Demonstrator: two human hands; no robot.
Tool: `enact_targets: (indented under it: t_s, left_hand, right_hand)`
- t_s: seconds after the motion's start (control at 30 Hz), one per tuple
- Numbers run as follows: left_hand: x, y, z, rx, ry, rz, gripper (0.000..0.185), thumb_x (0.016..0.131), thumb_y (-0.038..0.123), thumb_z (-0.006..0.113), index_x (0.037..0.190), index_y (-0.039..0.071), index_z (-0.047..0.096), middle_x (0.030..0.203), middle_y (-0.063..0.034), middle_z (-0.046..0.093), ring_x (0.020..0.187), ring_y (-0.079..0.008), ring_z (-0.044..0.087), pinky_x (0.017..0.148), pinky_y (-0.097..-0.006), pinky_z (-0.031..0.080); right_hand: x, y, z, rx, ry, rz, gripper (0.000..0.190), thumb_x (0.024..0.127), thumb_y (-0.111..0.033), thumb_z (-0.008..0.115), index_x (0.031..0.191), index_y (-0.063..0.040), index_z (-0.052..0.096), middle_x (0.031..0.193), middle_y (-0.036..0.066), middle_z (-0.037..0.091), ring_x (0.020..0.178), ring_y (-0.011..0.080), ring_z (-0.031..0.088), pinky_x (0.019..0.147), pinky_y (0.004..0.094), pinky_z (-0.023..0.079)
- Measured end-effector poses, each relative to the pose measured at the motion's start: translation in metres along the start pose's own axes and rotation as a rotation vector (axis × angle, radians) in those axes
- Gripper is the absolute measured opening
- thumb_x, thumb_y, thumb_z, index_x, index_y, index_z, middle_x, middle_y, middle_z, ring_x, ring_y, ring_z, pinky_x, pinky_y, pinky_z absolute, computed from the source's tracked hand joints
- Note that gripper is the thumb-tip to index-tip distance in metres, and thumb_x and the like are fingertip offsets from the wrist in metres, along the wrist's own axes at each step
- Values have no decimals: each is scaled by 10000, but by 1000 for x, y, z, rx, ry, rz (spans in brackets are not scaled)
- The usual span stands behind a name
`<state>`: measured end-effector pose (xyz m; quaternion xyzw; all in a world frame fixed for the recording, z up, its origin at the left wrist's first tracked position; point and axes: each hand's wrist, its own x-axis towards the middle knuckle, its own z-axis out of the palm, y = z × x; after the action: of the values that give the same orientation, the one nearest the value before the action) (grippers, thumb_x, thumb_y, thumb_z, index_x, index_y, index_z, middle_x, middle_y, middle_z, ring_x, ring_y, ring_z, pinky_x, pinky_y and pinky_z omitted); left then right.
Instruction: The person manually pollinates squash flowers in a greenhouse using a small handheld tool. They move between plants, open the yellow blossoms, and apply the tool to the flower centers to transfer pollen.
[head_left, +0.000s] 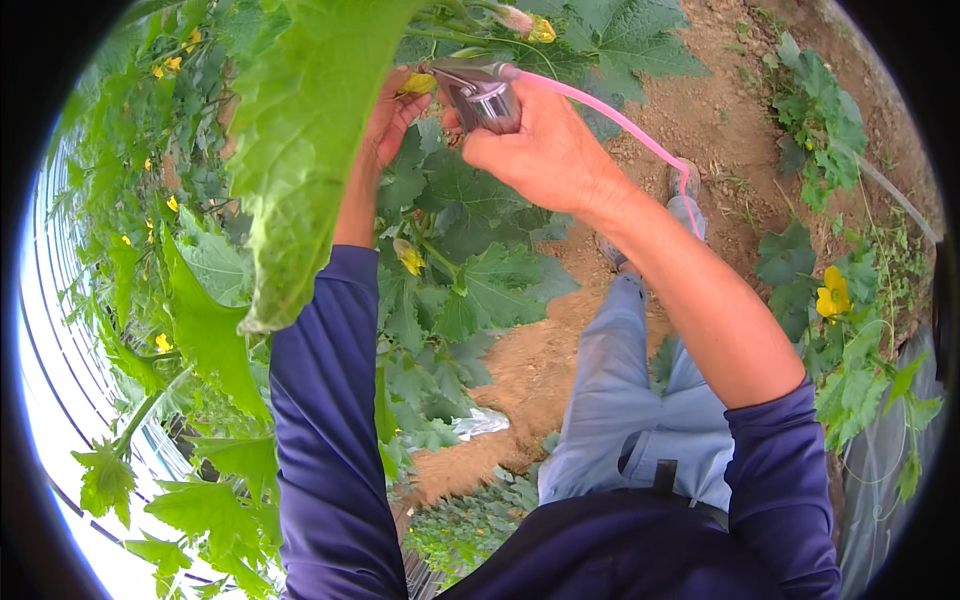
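Observation:
My right hand (551, 150) is wrapped around a small metal spray gun (487, 101). A pink hose (600, 107) runs from the gun's rear end down past my right arm. The gun's nozzle points left at a yellow flower (418, 83). My left hand (390, 124) has its fingertips at that flower and appears to pinch it; a large green leaf (307, 142) close to the camera covers part of this hand. Just above the gun, a budding yellow flower (540, 30) with a fuzzy pale base hangs from a stem.
Dense leafy vines (202, 450) with yellow blooms fill the left side. Below my hands, lobed leaves (480, 292) surround a drooping flower (409, 256). Bare soil (540, 375) runs beneath my legs, with a plastic scrap (480, 424) on it. More vines (847, 330) grow at right beside plastic sheeting (877, 465).

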<state>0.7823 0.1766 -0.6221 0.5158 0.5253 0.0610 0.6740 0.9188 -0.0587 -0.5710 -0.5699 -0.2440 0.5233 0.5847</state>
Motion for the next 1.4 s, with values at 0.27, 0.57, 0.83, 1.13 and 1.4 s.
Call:
enact_targets:
  t_s: [0.27,0.57,0.83,1.13,1.4]
  left_hand:
    - [-19,-36,5,-218,-34,-144,364,1090,289,615,1257,-35,604,1134,-185,700,1014,-278,716,905,-432,632]
    - [-31,-52,0,-346,-28,-115,337,1059,253,675,1219,-40,628,1131,-200,716,1020,-298,744,892,-422,657]
    - [-33,-52,4,-395,50,-61,246,981,41,740,1149,-11,567,1176,-214,692,1042,-344,751,865,-426,665]
    - [-33,-69,23,-79,209,225,448,915,7,795,1286,-100,566,1119,-199,725,1010,-296,759,836,-359,673]
    - [-34,-69,37,345,382,421,380,820,66,815,1181,10,710,1058,-132,754,894,-211,729,833,-364,592]
  right_hand:
    - [52,60,-1,-188,55,250,413,794,-331,721,976,40,730,940,191,746,876,286,716,827,413,544]
    - [76,83,8,-153,223,150,339,819,-325,714,893,4,743,809,133,732,746,230,693,689,397,519]
    - [72,74,11,-93,79,116,264,793,-300,709,806,-36,709,719,74,665,663,188,616,612,360,449]
    - [62,67,11,-280,63,163,289,774,-317,701,799,-29,691,749,77,683,689,204,629,655,373,469]
    - [64,57,-6,-155,58,-42,265,1003,-298,618,1079,-69,725,964,42,741,880,134,674,750,347,516]
